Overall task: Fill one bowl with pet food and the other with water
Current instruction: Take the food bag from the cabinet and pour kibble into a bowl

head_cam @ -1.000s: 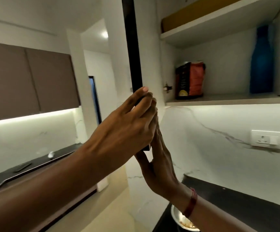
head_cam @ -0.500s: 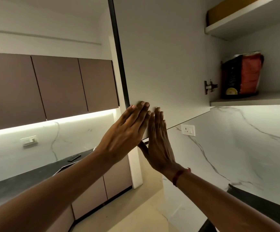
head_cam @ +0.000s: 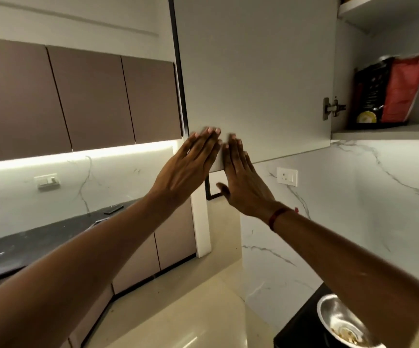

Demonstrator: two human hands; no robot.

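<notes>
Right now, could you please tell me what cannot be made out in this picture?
- Head view: the bowl is partly behind the right arm and cut off by the bottom edge, so its fill level is unclear.
- Head view: the bag label is too blurred to read.
- Head view: most of the cabinet is hidden by the open door.

Cabinet door (head_cam: 253, 71) in front of you: plain pale grey, dark edge strip. Bag (head_cam: 389, 91) on the shelf: red and black, with a yellow round mark low on the front. Wall cabinets (head_cam: 78, 96) to your left: matt brown. Wall (head_cam: 379, 197): white marble, thin grey veins. Table (head_cam: 301, 330): black. Bowl (head_cam: 338, 320): silver metal; pet food (head_cam: 346, 335) in it: tan. Band (head_cam: 277, 217) on your right wrist: red. Floor (head_cam: 178, 310): glossy cream.
</notes>
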